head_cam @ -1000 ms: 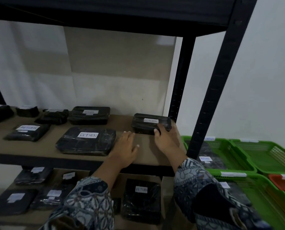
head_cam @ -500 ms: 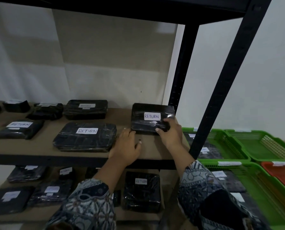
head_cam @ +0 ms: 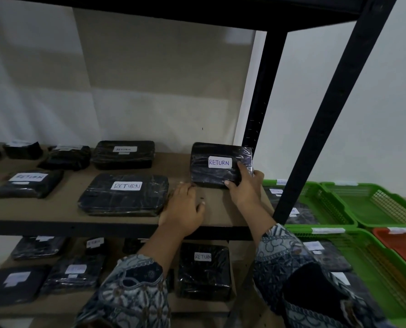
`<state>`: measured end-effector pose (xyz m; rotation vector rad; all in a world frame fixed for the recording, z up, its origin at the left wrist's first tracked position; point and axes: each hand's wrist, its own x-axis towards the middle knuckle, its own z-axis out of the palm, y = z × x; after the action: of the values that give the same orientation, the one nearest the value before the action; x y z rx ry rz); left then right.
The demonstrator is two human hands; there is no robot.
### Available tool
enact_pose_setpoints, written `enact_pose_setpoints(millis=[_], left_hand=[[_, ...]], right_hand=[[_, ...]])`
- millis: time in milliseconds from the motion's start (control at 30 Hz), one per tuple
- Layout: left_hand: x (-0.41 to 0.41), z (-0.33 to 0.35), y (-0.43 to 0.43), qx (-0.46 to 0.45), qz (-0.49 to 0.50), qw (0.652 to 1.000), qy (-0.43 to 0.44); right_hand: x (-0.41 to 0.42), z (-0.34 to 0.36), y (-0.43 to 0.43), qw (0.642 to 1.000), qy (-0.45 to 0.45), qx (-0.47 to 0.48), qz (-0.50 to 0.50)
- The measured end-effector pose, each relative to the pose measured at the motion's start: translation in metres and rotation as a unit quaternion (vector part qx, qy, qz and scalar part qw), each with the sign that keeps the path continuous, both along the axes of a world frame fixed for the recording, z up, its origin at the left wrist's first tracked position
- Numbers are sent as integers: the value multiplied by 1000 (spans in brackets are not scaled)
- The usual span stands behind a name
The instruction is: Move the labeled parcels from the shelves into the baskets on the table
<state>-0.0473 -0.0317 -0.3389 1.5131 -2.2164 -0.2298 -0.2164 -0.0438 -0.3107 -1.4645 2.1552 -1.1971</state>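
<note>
A small black parcel (head_cam: 215, 165) with a white "RETURN" label is tilted up on its edge at the right end of the middle shelf (head_cam: 67, 209). My right hand (head_cam: 244, 188) grips its lower right corner, thumb across the front. My left hand (head_cam: 185, 207) rests flat on the shelf board just left of it, fingers relaxed, touching no parcel. A larger flat "RETURN" parcel (head_cam: 126, 194) lies left of my left hand. Green baskets (head_cam: 325, 230) stand to the right past the shelf post, some holding dark parcels.
Several more black labeled parcels lie on the middle shelf and on the lower shelf (head_cam: 203, 271). Two black shelf posts (head_cam: 325, 129) stand between the held parcel and the baskets. An orange basket (head_cam: 401, 245) sits at the far right, an empty green basket (head_cam: 372, 202) behind it.
My right hand has tipped the small parcel up from lying flat, so its label now faces me. My left hand stays on the shelf board.
</note>
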Motion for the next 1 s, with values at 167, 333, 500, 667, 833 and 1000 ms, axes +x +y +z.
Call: enact_pose_setpoints(millis=[167,333,500,667,833,1000], left_hand=[[1,-1,-1,-8,0,1000,-25],[2,-2,-1,-14,-11,1000,-24],[1,-2,-1,-10,-17,999,-32],[2,5,6,-34,-30,998,-40],[5,5,31,-36,-47,996,-62],[9,3,67,-70,-68,993,-69]], right_hand=[[-4,7,-18,996,58,69,-1],[-7,12,-28,991,90,104,4],[-3,1,-15,986,154,57,-13],[17,-10,30,970,238,23,46],[30,-17,67,950,303,31,70],[40,-17,103,941,325,44,77]])
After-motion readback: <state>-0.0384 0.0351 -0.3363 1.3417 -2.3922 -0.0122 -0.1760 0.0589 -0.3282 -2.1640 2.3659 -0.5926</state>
